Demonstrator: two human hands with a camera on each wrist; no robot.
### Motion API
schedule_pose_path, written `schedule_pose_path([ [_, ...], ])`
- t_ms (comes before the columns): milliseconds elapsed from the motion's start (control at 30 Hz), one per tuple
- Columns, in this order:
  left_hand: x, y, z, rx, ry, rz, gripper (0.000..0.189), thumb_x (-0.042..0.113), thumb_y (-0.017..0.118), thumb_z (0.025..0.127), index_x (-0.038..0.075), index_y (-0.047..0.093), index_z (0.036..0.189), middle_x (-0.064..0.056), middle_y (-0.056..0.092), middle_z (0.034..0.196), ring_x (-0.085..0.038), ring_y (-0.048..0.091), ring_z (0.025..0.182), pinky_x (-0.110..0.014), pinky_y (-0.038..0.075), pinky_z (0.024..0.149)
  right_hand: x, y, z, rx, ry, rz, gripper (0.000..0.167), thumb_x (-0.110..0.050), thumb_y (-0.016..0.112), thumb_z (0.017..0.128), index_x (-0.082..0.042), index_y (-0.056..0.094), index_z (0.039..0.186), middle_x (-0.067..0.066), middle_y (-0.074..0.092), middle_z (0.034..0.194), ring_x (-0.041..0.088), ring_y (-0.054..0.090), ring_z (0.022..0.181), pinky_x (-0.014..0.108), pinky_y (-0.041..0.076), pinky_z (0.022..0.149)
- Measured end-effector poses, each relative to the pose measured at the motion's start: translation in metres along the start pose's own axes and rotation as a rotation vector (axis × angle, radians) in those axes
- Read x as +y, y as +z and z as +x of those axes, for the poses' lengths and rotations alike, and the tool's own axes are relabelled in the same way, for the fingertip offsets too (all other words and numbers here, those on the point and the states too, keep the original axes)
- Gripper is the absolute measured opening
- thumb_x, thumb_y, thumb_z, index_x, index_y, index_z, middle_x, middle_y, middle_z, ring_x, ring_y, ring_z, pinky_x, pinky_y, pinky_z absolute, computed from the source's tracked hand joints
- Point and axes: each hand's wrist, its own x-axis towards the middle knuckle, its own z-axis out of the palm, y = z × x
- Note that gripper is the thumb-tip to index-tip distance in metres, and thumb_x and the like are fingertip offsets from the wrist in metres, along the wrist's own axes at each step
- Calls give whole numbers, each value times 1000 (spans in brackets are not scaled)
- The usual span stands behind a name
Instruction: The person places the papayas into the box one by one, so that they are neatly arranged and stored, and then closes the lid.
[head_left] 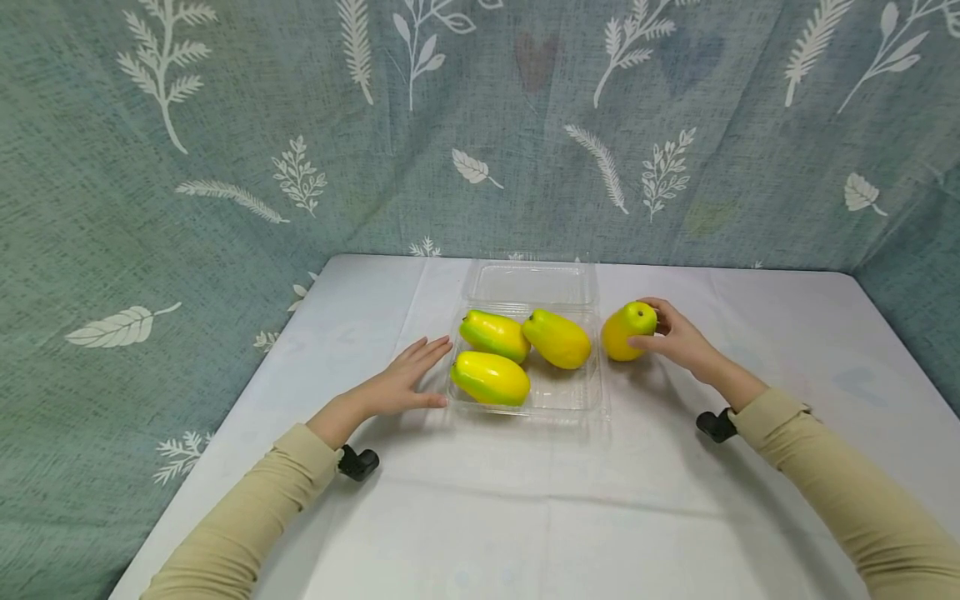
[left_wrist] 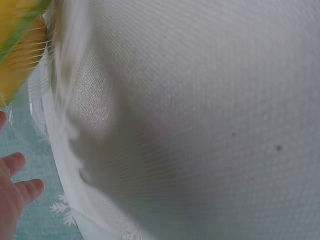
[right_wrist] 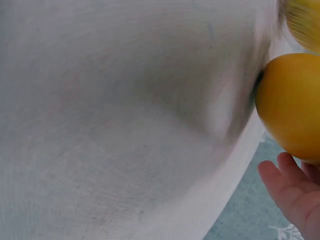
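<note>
A clear plastic clamshell box [head_left: 562,392] lies with its lid [head_left: 531,285] folded back. Inside are three yellow-green papayas: a rear-left papaya [head_left: 495,335], a front-left papaya [head_left: 491,379] and a right-hand papaya [head_left: 557,339]. Just right of the box, my right hand [head_left: 675,337] grips a fourth papaya [head_left: 628,332], thumb at the front and fingers behind. That papaya's rounded yellow end [right_wrist: 295,105] fills the right side of the right wrist view. My left hand [head_left: 408,379] is spread, fingers straight, with its fingertips at the box's left wall.
A white cloth covers the table [head_left: 495,517]. Behind its far edge hangs a grey-green curtain [head_left: 480,208] with white leaf prints, which also runs along both sides. Each wrist carries a small black camera, such as the left wrist camera [head_left: 358,463].
</note>
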Motion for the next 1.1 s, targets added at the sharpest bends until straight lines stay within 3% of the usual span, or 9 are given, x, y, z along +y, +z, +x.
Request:
schedule_pose_path([
  [500, 2, 0, 0, -7, -15, 9, 85, 42, 64, 82, 12, 17, 147, -6, 10, 154, -41, 3, 138, -63, 9, 105, -17, -2, -5, 25, -79, 64, 73, -27, 60, 89, -13, 17, 146, 19, 30, 140, 37, 40, 116, 52, 36, 97],
  [667, 2, 0, -1, -4, -9, 5, 85, 41, 64, 83, 10, 18, 147, -8, 11, 154, -42, 3, 137, -65, 10, 104, -27, -3, -8, 30, -95, 23, 73, -27, 60, 89, -15, 17, 147, 19, 31, 139, 36, 41, 115, 51, 38, 94],
  [867, 1, 0, -1, -5, -14, 8, 85, 42, 64, 83, 11, 18, 147, -7, 11, 154, -41, 2, 138, -64, 9, 105, -38, -1, -12, 35, -175, -67, 74, -24, 62, 88, -17, 19, 147, 18, 33, 137, 31, 44, 109, 44, 43, 88],
  [1100, 2, -1, -1, -9, -21, 12, 85, 43, 63, 83, 13, 17, 147, -5, 10, 154, -41, 3, 138, -63, 9, 105, -54, 4, -15, 39, -207, -122, 72, -22, 64, 86, -8, 22, 143, 18, 38, 133, 30, 46, 107, 43, 45, 87],
])
